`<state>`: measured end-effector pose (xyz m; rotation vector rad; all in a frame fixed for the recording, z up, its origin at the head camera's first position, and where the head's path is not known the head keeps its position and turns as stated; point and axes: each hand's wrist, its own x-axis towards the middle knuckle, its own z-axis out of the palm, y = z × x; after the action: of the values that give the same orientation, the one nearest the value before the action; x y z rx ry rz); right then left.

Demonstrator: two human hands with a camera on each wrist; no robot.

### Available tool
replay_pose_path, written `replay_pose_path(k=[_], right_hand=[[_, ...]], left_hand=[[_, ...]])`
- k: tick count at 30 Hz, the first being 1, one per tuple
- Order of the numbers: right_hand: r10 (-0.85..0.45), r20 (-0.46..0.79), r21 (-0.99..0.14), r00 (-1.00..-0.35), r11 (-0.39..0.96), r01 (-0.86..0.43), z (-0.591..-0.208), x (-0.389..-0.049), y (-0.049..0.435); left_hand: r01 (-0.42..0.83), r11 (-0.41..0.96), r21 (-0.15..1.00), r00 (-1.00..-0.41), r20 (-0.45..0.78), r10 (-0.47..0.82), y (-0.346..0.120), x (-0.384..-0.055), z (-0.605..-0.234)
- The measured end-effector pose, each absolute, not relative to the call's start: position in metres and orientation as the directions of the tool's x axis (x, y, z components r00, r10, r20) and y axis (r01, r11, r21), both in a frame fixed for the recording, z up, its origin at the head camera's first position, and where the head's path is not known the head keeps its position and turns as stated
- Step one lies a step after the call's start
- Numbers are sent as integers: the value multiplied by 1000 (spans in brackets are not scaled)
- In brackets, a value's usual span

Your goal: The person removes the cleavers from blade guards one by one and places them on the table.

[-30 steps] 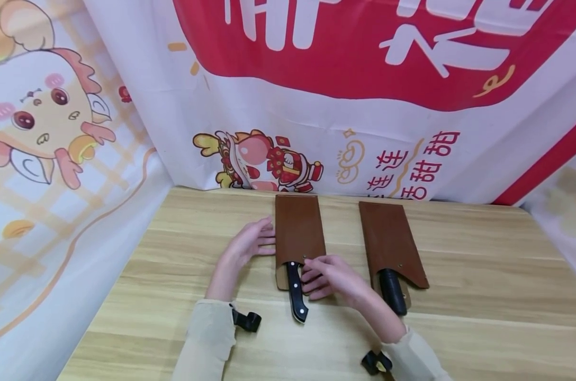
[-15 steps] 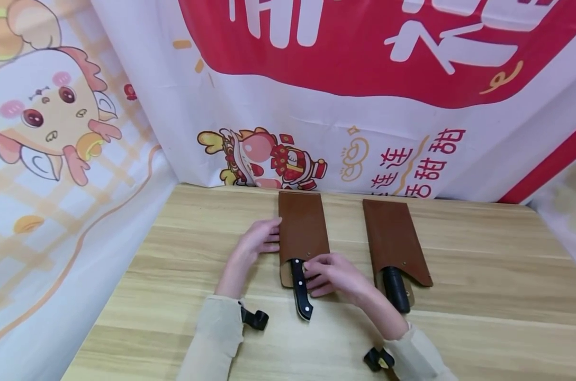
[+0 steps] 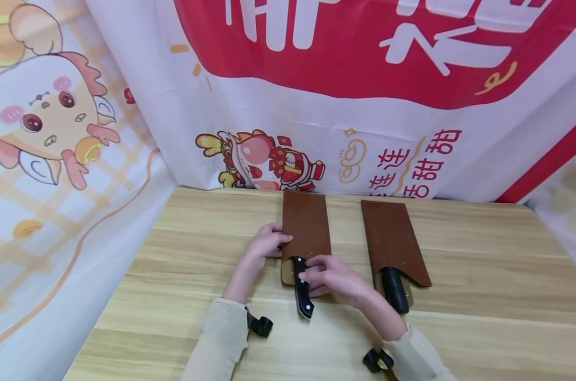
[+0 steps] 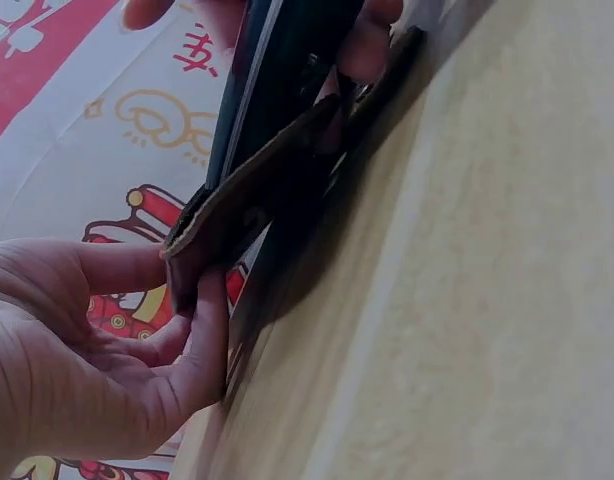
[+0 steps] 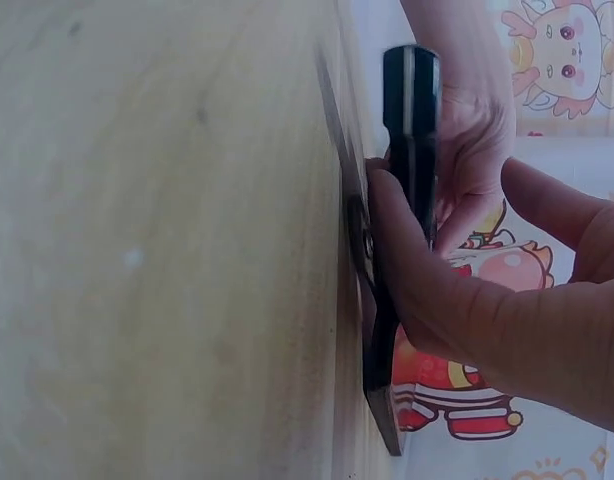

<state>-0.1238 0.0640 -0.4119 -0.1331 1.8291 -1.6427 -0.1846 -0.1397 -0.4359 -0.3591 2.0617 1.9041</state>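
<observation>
A black-handled knife (image 3: 303, 296) sits in a brown sheath (image 3: 307, 222) on the table, its handle sticking out toward me and its blade hidden. My left hand (image 3: 265, 243) pinches the sheath's left edge; the left wrist view shows the thumb above and fingers below, with the edge lifted off the wood. Beside the handle is my right hand (image 3: 338, 278). In the right wrist view its fingers extend under the handle (image 5: 412, 110), while the thumb (image 5: 547, 200) stands apart from it. Whether those fingers touch the handle I cannot tell.
To the right lies a second brown sheath (image 3: 393, 233) holding a knife with a round black handle (image 3: 395, 291). The wooden table (image 3: 488, 275) ends at a printed cloth backdrop (image 3: 326, 116). Another printed cloth (image 3: 126, 238) hangs along the left side.
My left hand has moved right and taken the sheath's left edge, its thumb now on top. The sheath has shifted slightly right and tilted. My right thumb has come over the handle.
</observation>
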Motion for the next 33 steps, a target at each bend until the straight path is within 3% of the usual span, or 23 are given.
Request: replay_pose_path(k=[8,18,33], right_hand=[[-424,-364,-921,-829,295,254,-412,-125,68],[-467,-274,-897,-841,439,48,-404,-133,81],[-501,-139,-862,-854,485,-144,-403,-139,96]], left_hand=[[-396,-53,917,-918,-397,-6,-137,-183,-434],[-341,-277,898,-933,-359,-14,-148,-186,-428],[-320,-361,876,-935,-353,-26,-162,-190,-420]])
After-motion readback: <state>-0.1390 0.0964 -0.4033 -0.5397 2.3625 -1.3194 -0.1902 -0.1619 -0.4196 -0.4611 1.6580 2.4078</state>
